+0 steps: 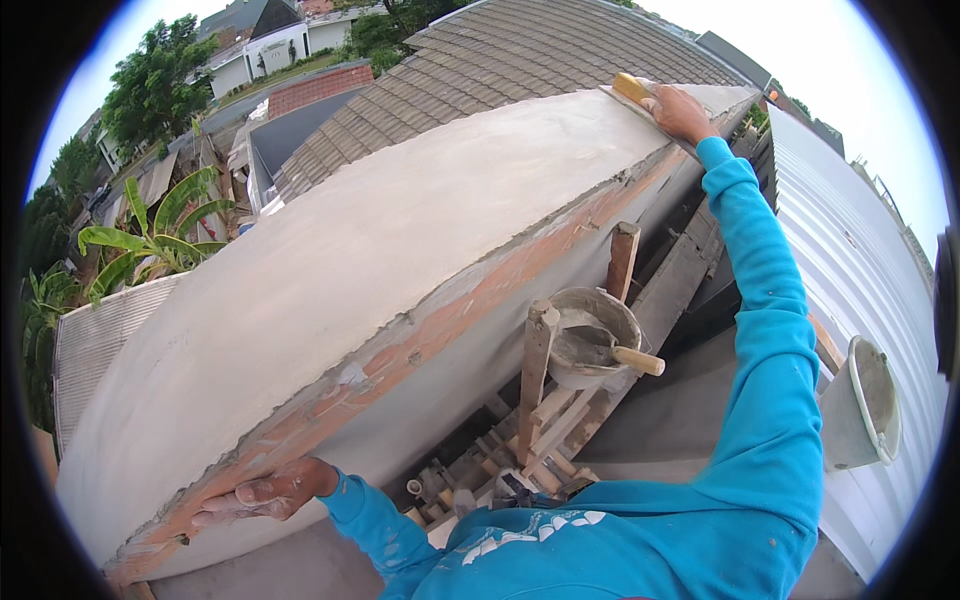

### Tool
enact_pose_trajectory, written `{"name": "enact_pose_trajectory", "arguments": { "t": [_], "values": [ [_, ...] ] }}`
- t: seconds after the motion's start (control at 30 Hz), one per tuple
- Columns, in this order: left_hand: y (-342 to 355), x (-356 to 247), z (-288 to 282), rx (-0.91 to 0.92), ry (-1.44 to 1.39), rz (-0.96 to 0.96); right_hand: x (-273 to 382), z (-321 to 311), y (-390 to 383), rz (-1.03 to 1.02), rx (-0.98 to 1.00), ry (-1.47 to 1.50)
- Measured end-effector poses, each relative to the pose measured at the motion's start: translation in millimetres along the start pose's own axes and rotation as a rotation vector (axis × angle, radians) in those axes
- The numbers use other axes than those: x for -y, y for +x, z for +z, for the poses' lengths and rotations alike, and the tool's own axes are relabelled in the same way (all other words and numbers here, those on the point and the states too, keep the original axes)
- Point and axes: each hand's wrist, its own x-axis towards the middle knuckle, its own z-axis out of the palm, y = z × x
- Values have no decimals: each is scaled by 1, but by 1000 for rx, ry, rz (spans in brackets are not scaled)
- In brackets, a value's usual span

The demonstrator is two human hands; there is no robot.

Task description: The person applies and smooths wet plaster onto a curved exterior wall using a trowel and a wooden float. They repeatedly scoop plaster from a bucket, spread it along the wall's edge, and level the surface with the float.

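At the far right end of the plastered wall [330, 240], my right hand [683, 114] is closed around a plastering float [632, 87] with a yellowish handle. The float's flat board lies against the smooth grey plaster. My left hand [272, 488], dusted pale, rests with fingers stretched out on the exposed brick edge [420, 352] at the near left. Between my arms a mortar bucket [572, 374] stands by wooden posts. A trowel [640, 361] leans in it, its wooden handle sticking out over the rim.
Wooden posts [537, 370] and a plank [680, 265] rise beside the wall. At right, a second bucket [838, 425] stands by a corrugated metal roof [850, 230]. A tiled roof [480, 70] lies beyond the wall. Banana plants [160, 235] grow far below at left.
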Motion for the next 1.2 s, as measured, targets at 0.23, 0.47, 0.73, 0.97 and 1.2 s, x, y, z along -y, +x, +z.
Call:
{"name": "enact_pose_trajectory", "arguments": {
  "t": [0.23, 0.47, 0.73, 0.97, 1.2],
  "values": [
    [5, 16, -6, 11, 28, -21, 164, -76, -70, -400, 2, 180],
    [-6, 25, -10, 171, -138, -71, 48, -32, -32, -8, 79, -39],
    [1, 23, -12, 178, -131, -151, 165, -68, -55, -273, 24, 62],
    [-2, 15, -9, 162, -220, -166, 72, -44, -39, 32, 84, -98],
    [0, 28, -11, 234, -163, -5, 231, -64, -27, -348, -46, 123]
  ]
}}
